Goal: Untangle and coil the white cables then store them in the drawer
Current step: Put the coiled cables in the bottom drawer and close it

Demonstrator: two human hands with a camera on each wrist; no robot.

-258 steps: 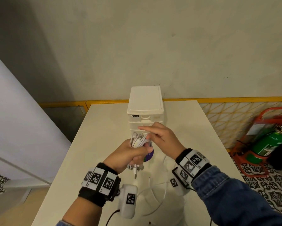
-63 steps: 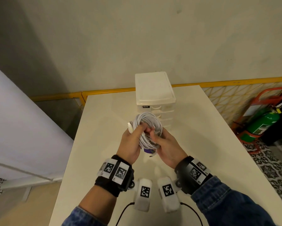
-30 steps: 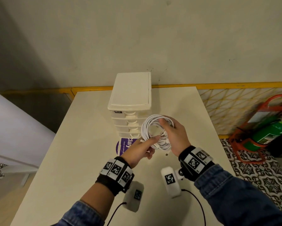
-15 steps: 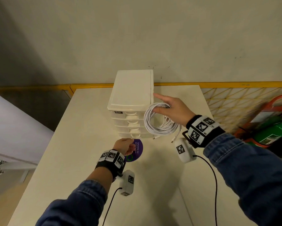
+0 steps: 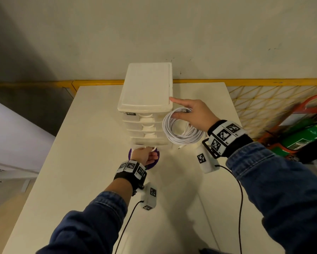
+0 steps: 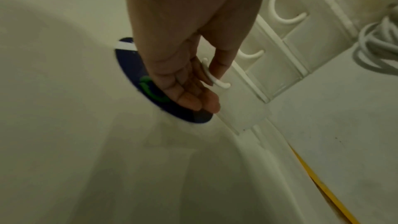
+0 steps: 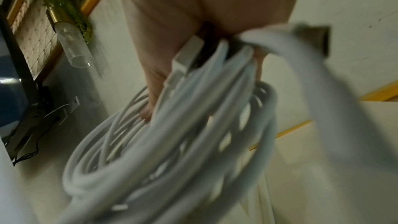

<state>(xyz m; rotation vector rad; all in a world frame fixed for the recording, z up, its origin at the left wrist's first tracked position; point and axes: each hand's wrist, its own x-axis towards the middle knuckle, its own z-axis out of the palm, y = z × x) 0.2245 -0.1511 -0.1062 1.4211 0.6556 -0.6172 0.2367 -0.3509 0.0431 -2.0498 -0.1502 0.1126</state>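
Observation:
A white drawer unit (image 5: 146, 88) with several drawers stands on the cream table (image 5: 84, 162). My right hand (image 5: 190, 114) holds the coiled white cables (image 5: 181, 129) in the air beside the unit's right side, index finger stretched toward its top edge. The coil (image 7: 172, 142) hangs from curled fingers in the right wrist view. My left hand (image 5: 144, 155) is low at the unit's front, fingers hooked on the bottom drawer's handle (image 6: 212, 76). That bottom drawer (image 5: 150, 143) is out slightly.
A purple round sticker (image 5: 152, 162) lies on the table under my left hand. A yellow mesh fence (image 5: 264, 99) and a green extinguisher (image 5: 304, 136) are off the table's right side. A wall stands close behind the unit.
My left hand let go of the coil, dropped to the bottom drawer and took its handle. My right hand carried the coil to the unit's right side.

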